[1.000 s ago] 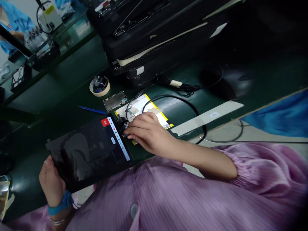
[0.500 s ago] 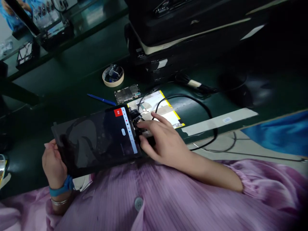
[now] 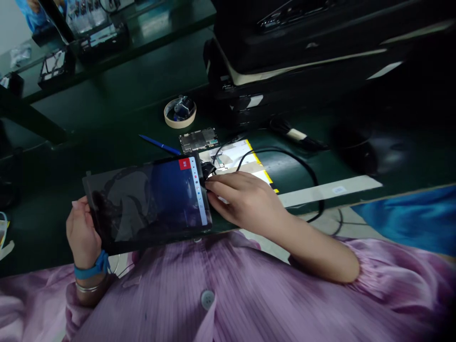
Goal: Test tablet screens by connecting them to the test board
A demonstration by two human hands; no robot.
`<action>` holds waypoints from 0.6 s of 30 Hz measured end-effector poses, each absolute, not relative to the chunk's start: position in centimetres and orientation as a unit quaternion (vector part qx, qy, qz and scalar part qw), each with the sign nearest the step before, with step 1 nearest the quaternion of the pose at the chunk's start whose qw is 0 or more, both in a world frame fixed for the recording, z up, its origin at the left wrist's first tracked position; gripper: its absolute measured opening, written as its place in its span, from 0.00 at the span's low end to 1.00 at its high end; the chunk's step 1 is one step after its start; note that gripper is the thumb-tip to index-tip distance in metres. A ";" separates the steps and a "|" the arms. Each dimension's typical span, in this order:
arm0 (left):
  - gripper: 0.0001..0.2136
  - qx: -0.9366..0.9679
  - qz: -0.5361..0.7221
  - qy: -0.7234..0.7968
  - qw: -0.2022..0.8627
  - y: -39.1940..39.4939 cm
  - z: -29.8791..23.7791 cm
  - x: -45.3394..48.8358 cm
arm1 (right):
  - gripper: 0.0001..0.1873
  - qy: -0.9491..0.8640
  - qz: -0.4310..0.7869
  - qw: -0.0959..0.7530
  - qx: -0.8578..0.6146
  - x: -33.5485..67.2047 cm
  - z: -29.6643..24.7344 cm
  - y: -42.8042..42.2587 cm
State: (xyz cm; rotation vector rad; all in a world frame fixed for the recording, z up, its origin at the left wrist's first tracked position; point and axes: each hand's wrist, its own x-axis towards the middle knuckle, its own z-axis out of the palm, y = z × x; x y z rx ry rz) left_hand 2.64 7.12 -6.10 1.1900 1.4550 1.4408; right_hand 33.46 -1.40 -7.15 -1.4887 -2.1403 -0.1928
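A tablet [image 3: 149,204] with a lit dark screen lies tilted at the bench's front edge, close to my body. A red block and a pale strip of icons show along its right side. My left hand [image 3: 83,232] is closed round the tablet's left end, thumb at the edge. At the right edge, my right hand [image 3: 249,197] has its fingers pinched together; what lies between the fingertips is hidden. Just above those fingertips a black plug [image 3: 207,168] sits by the tablet's edge. A black cable [image 3: 309,166] loops behind the hand.
Behind the tablet are a white panel with yellow edges [image 3: 261,166], a circuit board [image 3: 198,140], a blue pen [image 3: 158,143] and a tape roll [image 3: 180,124] with small parts inside. A bundled cable [image 3: 297,135] lies near a large black case [image 3: 302,52]. White tape [image 3: 331,190] runs along the bench edge.
My right hand's fingers, spread apart before, have come together at the tablet's right edge. The whole view has shifted slightly. My left hand keeps its hold.
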 end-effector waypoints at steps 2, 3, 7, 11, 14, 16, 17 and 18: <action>0.20 0.462 0.566 0.570 0.376 7.1 -6.1 2.6 | 0.12 -0.790 -0.078 0.260 -0.550 33.5 -7.1 -1.2; 0.20 0.461 0.567 0.570 0.375 7.2 -6.2 2.6 | 0.12 -0.789 -0.075 0.261 -0.552 33.5 -7.0 -1.2; 0.19 0.464 0.567 0.572 0.370 7.3 -6.2 2.5 | 0.08 -0.782 0.041 0.254 -0.568 33.3 -6.6 -2.1; 0.19 0.463 0.564 0.573 0.372 7.3 -6.2 2.6 | 0.08 -0.766 0.106 0.244 -0.585 32.5 -6.5 -3.3; 0.20 0.461 0.561 0.577 0.374 7.2 -6.1 2.6 | 0.16 -0.757 0.091 0.242 -0.600 31.7 -6.9 -3.6; 0.21 0.462 0.555 0.582 0.373 7.1 -6.0 2.7 | 0.19 -0.745 0.070 0.237 -0.619 31.1 -7.2 -3.6; 0.21 0.464 0.551 0.585 0.374 7.0 -5.9 2.7 | 0.21 -0.740 0.058 0.236 -0.627 30.8 -7.2 -3.7; 0.21 0.465 0.546 0.588 0.376 7.0 -5.8 2.8 | 0.22 -0.737 0.049 0.238 -0.631 30.7 -7.2 -3.7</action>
